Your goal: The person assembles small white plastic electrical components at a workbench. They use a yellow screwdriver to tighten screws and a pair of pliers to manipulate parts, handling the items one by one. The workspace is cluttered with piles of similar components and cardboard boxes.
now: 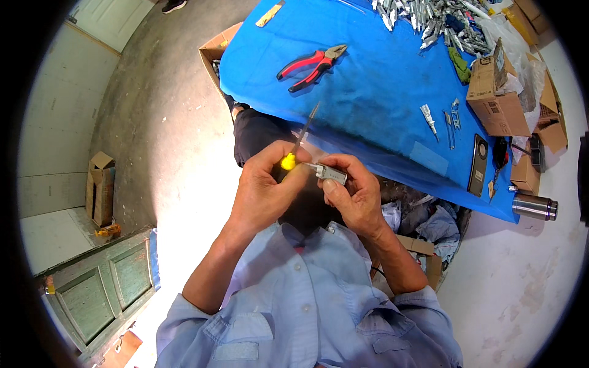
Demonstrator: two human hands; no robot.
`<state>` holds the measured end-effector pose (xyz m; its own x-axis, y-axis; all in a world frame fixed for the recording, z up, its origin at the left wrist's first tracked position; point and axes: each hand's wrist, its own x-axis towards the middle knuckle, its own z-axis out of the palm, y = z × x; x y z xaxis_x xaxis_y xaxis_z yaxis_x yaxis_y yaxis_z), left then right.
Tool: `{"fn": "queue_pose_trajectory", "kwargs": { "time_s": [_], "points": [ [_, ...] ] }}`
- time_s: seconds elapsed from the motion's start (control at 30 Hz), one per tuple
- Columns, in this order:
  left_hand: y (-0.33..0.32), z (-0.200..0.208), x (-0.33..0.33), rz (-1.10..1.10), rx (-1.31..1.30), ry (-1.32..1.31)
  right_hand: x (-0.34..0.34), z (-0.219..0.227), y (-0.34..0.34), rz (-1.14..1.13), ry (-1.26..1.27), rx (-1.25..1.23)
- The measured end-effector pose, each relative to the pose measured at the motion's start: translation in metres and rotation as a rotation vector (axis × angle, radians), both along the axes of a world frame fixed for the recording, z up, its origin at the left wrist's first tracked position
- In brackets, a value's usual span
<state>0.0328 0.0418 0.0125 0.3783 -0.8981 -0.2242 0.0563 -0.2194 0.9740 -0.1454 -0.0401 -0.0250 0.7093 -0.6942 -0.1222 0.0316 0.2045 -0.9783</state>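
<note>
My left hand (261, 184) is closed around a yellow-handled screwdriver (288, 161), whose thin shaft points up and away toward the table. Its thumb and forefinger also reach a thin white end that sticks out of a small grey box-shaped part (332, 175). That part is gripped between the thumb and fingers of my right hand (357, 197). Both hands are close together in front of my shirt, just off the near edge of the blue-covered table (374, 92). What my left palm covers is hidden.
Red-and-black pliers (314, 66) lie on the table. Many slim grey parts (435, 24) are heaped at the far right. A small white part (429, 119), a phone (478, 164), a steel flask (535, 207) and a cardboard box (496, 101) are on the right.
</note>
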Motion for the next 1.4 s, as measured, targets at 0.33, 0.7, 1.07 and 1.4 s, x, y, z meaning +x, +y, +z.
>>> {"fn": "queue_pose_trajectory", "kwargs": {
  "time_s": [0.33,0.7,1.07,1.4],
  "points": [
    [0.0,-0.001,0.004,-0.003,0.008,-0.011,0.001,0.0,-0.002,0.006,0.006,0.055],
    [0.0,-0.013,0.006,0.001,-0.067,-0.02,0.003,-0.002,-0.003,-0.001,-0.011,0.018],
    [0.004,-0.011,0.006,0.052,-0.045,0.082,0.004,-0.008,0.0,-0.041,0.02,-0.041],
    [0.008,-0.016,0.0,0.107,-0.093,0.189,0.007,-0.01,0.003,-0.141,0.059,-0.274]
  ]
}}
